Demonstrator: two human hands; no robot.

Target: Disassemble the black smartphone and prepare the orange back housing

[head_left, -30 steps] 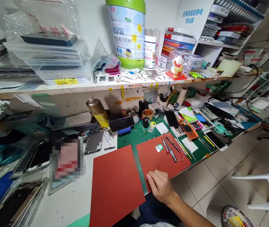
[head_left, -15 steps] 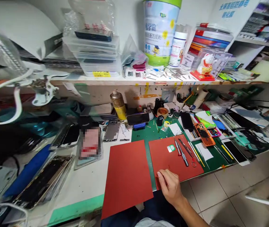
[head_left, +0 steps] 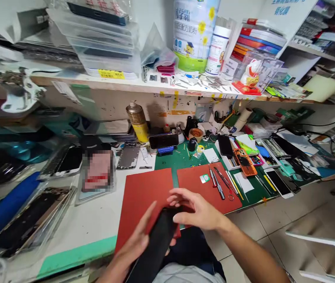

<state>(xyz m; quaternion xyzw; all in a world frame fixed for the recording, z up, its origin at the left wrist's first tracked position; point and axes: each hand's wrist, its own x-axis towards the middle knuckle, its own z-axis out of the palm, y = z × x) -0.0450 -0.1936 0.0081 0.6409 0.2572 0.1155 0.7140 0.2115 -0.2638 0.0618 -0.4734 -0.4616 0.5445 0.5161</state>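
My left hand (head_left: 139,239) grips a long, flat black object (head_left: 157,239), which looks like a phone, above the lap at the near edge of the bench. Its thumb lies along one side, and fingertips show past the other side. Around the far end of the object is my right hand (head_left: 197,210), fingers parted and curved, thumb close to the edge; whether it touches cannot be told. Beneath and beyond them lie a left red mat (head_left: 144,192) and a right red mat (head_left: 191,177). Tweezers (head_left: 223,179) and a screwdriver (head_left: 218,184) rest on the right mat.
An orange phone frame (head_left: 244,162) and a white-framed phone (head_left: 278,182) lie at the right. Bagged phone parts (head_left: 28,220) and a blue roll (head_left: 8,208) occupy the left. Behind stands a yellow spray can (head_left: 138,122), below a loaded shelf (head_left: 161,88).
My left hand has come into view with the black object. My right hand has moved left from the right mat to the object, and its fingers have opened. The view has shifted slightly.
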